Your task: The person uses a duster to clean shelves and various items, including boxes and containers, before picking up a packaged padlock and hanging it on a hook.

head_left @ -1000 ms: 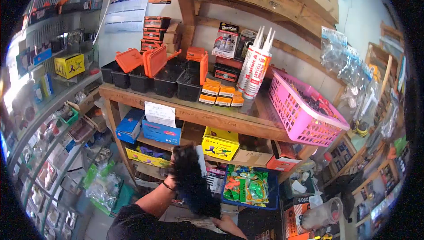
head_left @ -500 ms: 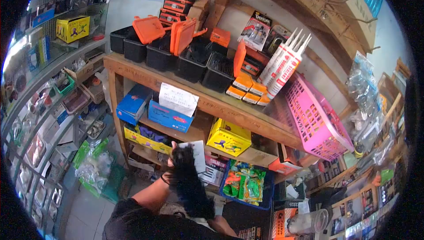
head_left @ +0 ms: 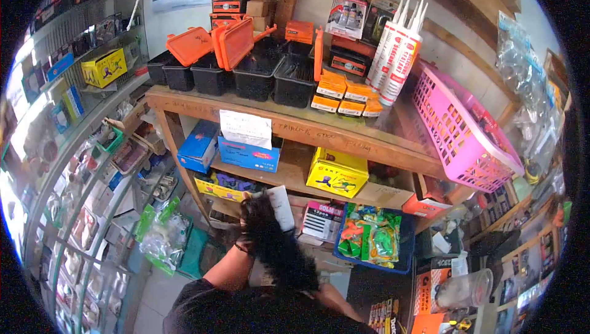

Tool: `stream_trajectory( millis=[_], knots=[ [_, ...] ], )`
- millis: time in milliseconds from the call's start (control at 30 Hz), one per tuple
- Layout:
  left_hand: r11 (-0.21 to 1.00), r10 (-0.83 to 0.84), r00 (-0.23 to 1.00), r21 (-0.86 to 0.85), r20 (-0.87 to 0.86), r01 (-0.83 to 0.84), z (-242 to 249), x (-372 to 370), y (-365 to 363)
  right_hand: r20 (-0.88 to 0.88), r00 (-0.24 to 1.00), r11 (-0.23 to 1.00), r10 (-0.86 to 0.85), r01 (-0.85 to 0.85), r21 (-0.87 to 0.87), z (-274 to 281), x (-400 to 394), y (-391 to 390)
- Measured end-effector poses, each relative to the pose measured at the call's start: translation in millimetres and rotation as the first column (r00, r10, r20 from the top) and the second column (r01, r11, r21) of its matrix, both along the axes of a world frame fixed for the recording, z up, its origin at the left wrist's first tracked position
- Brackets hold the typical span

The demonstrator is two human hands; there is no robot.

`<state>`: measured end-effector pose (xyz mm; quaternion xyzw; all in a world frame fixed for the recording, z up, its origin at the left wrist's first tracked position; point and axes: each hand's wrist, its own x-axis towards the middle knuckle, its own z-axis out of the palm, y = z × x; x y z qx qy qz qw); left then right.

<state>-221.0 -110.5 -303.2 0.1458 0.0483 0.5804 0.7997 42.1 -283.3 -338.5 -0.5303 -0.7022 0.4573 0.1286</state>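
Observation:
A fluffy black duster slants across the lower middle of the view, in front of both hands. My right hand is at its lower end, closed on it, with the fingers mostly covered. At the duster's upper end is my left hand, a dark band on its wrist. It appears closed on a white flat piece that shows behind the duster; its fingers are hidden. A yellow box with purple pieces is just beyond the left hand. To the right lies a pink-and-white pack.
A wooden shelf carries black bins with orange lids, sealant tubes and a pink basket. Below are a yellow box and a blue tray of green packets. Glass shelving runs along the left.
The view has shifted, so the shelf appears higher and its lower part further right. Both hands, the duster and the white piece stay close together, a little further right in view.

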Motion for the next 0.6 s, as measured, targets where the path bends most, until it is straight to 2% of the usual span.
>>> stream_trajectory(
  millis=[33, 67, 100, 133, 167, 200, 233, 267, 300, 333, 367, 400, 433, 467, 533, 567, 600],
  knots=[
    [0.999, -0.020, 0.999, 0.029, -0.036, 0.021, -47, -6, 10, 0.094, 0.994, 0.996, -0.051, 0.058, -0.072, 19, -1, 8],
    [0.996, 0.056, 0.995, -0.069, 0.084, -0.051, 89, 13, -50, 0.192, 0.977, 0.983, -0.091, 0.119, -0.137, 27, 2, 13],
    [0.992, 0.087, 0.996, 0.086, 0.002, -0.087, 122, 17, -59, 0.250, 0.948, 0.971, -0.196, 0.224, -0.089, -4, 11, 14],
    [0.965, 0.126, 0.989, 0.240, -0.076, -0.105, 132, 19, -63, 0.246, 0.951, 0.970, -0.190, 0.221, -0.103, -4, 8, 11],
    [0.990, 0.100, 0.995, 0.106, -0.019, -0.098, 124, 19, -62, 0.133, 0.982, 0.989, -0.130, 0.137, -0.047, 0, 4, 9],
    [0.994, 0.027, 0.972, 0.099, 0.232, -0.051, 91, 15, -51, 0.023, 0.998, 0.998, -0.064, 0.064, 0.017, 6, -1, 7],
    [0.956, -0.107, 0.986, 0.286, 0.129, 0.066, 78, 8, -39, 0.040, 0.998, 0.993, -0.045, 0.040, 0.111, 28, -4, 2],
    [0.871, -0.218, 0.976, 0.452, 0.006, 0.191, 74, 4, -32, 0.039, 0.998, 0.994, -0.044, 0.040, 0.098, 33, -4, 8],
    [0.906, -0.171, 0.984, 0.386, -0.041, 0.173, 69, 3, -32, 0.114, 0.990, 0.994, -0.083, 0.090, -0.059, 36, -2, 16],
    [0.997, 0.020, 0.999, 0.067, 0.035, -0.023, 95, 9, -52, 0.195, 0.975, 0.967, -0.108, 0.148, -0.208, 34, 2, 21],
    [0.993, 0.090, 0.996, 0.069, 0.025, -0.091, 108, 15, -59, 0.182, 0.956, 0.966, -0.229, 0.245, -0.075, -21, 15, 19],
    [0.985, 0.157, 0.987, 0.071, 0.015, -0.158, 117, 18, -62, 0.187, 0.957, 0.967, -0.221, 0.240, -0.085, -15, 13, 17],
    [0.995, 0.078, 0.993, 0.062, 0.088, -0.083, 123, 18, -63, 0.116, 0.988, 0.989, -0.101, 0.112, -0.101, 4, 8, 16],
    [0.987, -0.034, 0.989, 0.162, 0.143, 0.011, 92, 8, -54, 0.041, 0.999, 0.994, 0.017, -0.013, -0.109, 14, 5, 14],
    [0.857, -0.162, 0.983, 0.483, -0.083, 0.182, 68, -5, -31, 0.061, 0.996, 0.993, 0.059, -0.052, -0.102, 18, 8, 13],
    [0.918, -0.129, 0.988, 0.367, -0.085, 0.151, 90, 0, -45, 0.082, 0.994, 0.988, -0.071, 0.081, -0.131, 33, 5, 16],
    [0.996, 0.016, 0.977, -0.085, 0.213, 0.002, 113, 9, -64, 0.107, 0.975, 0.965, -0.196, 0.211, -0.157, 40, 4, 17]
  ],
)
